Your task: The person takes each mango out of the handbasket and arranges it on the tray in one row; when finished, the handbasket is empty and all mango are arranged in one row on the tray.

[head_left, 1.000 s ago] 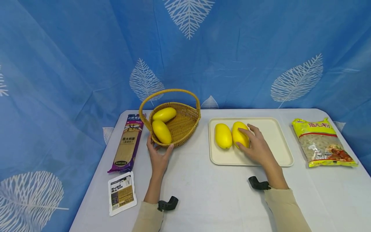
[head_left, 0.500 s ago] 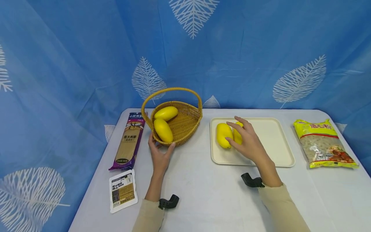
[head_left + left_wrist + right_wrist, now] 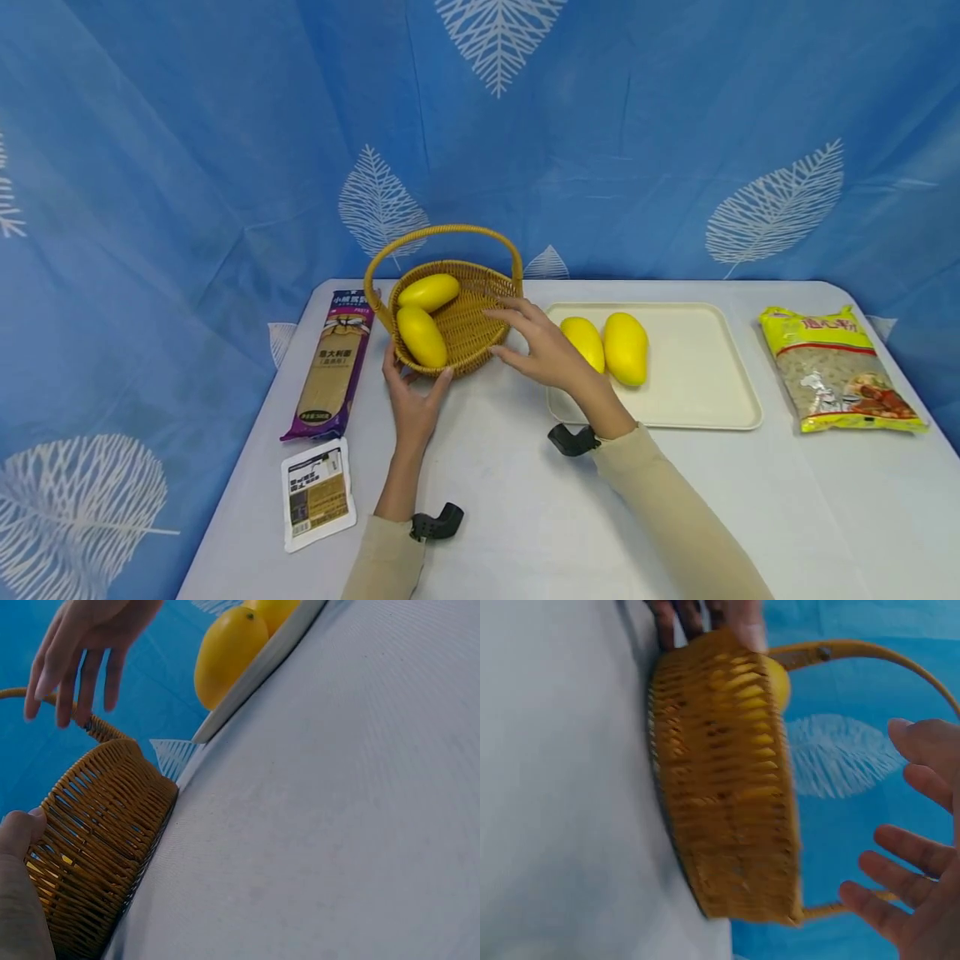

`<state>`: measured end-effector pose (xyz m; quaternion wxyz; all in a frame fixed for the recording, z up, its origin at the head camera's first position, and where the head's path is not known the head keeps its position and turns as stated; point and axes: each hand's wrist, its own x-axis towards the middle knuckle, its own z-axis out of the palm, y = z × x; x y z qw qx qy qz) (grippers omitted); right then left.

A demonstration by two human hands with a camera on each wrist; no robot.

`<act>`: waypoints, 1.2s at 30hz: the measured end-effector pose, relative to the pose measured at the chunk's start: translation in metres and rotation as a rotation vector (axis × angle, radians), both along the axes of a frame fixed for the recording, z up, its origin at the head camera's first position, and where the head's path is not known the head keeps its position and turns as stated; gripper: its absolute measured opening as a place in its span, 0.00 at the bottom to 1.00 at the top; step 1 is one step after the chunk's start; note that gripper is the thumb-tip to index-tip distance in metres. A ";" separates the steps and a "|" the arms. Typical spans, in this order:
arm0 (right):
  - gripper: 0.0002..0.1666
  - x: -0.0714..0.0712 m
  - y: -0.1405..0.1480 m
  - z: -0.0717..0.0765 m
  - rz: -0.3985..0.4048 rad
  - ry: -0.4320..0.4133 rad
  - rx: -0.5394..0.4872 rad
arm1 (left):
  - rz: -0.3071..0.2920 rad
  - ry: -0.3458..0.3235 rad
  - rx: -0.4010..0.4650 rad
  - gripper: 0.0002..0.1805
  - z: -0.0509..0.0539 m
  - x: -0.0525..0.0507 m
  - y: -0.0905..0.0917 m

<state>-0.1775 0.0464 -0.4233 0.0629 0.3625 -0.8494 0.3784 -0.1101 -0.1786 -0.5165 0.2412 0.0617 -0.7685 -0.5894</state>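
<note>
A wicker basket (image 3: 480, 321) with a tall arched handle stands at the back left of the table, holding two yellow mangoes, one mango (image 3: 429, 292) behind the other mango (image 3: 422, 337). My left hand (image 3: 412, 408) grips the basket's near end, its thumb (image 3: 22, 829) against the wicker in the left wrist view. By the basket's right rim is my right hand (image 3: 551, 350), fingers spread and holding nothing; the right wrist view shows its fingers (image 3: 907, 862) apart from the basket wall. Two more mangoes lie side by side on a cream tray (image 3: 693, 367): a left mango (image 3: 583, 342) and a right mango (image 3: 626, 348).
Left of the basket lies a purple pack of spaghetti (image 3: 330, 367), with a small white pouch (image 3: 319, 495) in front of it. A yellow bag of macaroni (image 3: 840, 371) rests right of the tray. A blue leaf-patterned cloth (image 3: 637, 150) hangs behind the table.
My right hand has let go of the right mango on the tray and moved left, past the other mango, to the basket's rim. My left hand stays at the basket.
</note>
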 end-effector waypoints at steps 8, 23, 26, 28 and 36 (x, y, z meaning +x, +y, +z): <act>0.29 -0.010 -0.036 -0.006 0.059 -0.061 0.073 | -0.028 0.029 -0.002 0.54 0.000 -0.004 -0.002; 0.31 -0.037 -0.086 -0.012 0.213 -0.181 0.218 | -0.041 -0.010 0.024 0.53 0.015 0.005 0.003; 0.31 -0.039 -0.092 -0.013 0.230 -0.194 0.245 | -0.055 -0.008 0.027 0.52 0.030 0.011 0.007; 0.31 -0.040 -0.095 -0.013 0.231 -0.202 0.260 | -0.060 -0.004 0.028 0.51 0.035 0.013 0.008; 0.32 -0.040 -0.108 -0.015 0.243 -0.230 0.327 | -0.056 0.011 0.018 0.50 0.035 0.013 0.006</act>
